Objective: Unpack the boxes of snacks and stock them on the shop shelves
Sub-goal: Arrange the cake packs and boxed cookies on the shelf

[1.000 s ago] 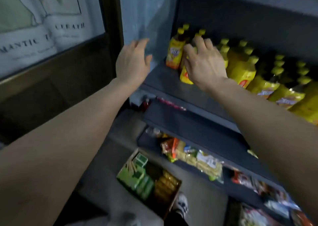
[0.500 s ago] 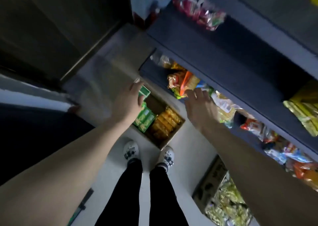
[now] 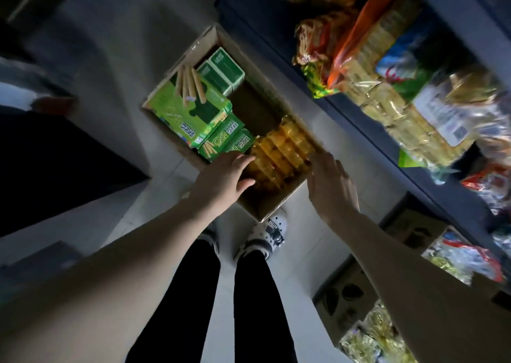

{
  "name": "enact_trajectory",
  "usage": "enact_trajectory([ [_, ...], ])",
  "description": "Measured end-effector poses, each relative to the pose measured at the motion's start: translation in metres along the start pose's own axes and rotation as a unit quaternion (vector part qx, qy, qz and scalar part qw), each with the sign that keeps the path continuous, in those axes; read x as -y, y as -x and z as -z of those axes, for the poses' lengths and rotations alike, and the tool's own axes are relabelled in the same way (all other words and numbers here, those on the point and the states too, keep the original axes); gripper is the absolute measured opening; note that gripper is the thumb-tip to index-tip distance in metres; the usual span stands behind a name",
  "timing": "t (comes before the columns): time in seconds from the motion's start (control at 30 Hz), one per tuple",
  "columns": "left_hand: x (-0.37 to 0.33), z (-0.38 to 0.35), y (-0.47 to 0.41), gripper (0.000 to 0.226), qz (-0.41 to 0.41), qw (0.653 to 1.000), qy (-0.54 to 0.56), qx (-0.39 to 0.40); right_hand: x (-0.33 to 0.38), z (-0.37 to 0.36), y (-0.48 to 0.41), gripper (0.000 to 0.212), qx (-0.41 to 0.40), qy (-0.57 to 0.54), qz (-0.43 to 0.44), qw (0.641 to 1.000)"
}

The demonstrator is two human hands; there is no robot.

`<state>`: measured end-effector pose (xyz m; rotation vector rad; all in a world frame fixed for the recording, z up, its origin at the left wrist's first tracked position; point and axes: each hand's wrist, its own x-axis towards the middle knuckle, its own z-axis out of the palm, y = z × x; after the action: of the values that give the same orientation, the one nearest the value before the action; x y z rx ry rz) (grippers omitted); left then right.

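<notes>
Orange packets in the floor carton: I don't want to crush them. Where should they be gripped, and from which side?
Come from above: the carton is open-topped. The orange packets stand packed in rows, green boxes on one side and the carton wall on the other, so only their top edges are free. Probably clamp a row's two ends, lifting straight up.

The left forearm point(image 3: 124, 266) is stretched from the lower left of the frame toward its centre, the right forearm point(image 3: 409, 274) from the lower right. The left hand point(image 3: 222, 173) is held palm down just left of centre, fingers loosely extended and close together, thumb spread to the right. The right hand point(image 3: 330, 185), seen from the back, is held right of centre with fingers straight and pointed upward. Nothing is gripped by either hand. Legs point(image 3: 249, 293) in black are seen at bottom centre, with white shoes point(image 3: 266, 235) above them.
</notes>
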<state>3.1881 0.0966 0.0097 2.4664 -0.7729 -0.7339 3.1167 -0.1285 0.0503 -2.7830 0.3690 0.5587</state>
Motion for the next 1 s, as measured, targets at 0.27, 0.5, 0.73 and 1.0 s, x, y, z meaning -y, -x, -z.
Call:
enact_trajectory([
  [0.27,0.034,-0.1,-0.059,0.048,-0.094,0.992,-0.061,0.051,-0.024,-0.102,-0.055,0.043,0.074,-0.009,-0.032,0.997],
  [0.5,0.053,-0.135,-0.061,0.054,-0.11,0.981,-0.15,0.053,-0.023,-0.139,-0.069,0.056,0.065,-0.01,-0.062,0.996],
  [0.73,0.062,-0.125,-0.057,0.036,-0.083,0.971,-0.212,0.071,-0.022,-0.143,-0.082,0.067,0.077,0.012,-0.113,0.991],
  [1.0,0.034,-0.056,-0.045,0.029,-0.027,0.981,-0.184,0.049,-0.001,-0.078,-0.06,0.067,0.042,-0.025,-0.099,0.994],
])
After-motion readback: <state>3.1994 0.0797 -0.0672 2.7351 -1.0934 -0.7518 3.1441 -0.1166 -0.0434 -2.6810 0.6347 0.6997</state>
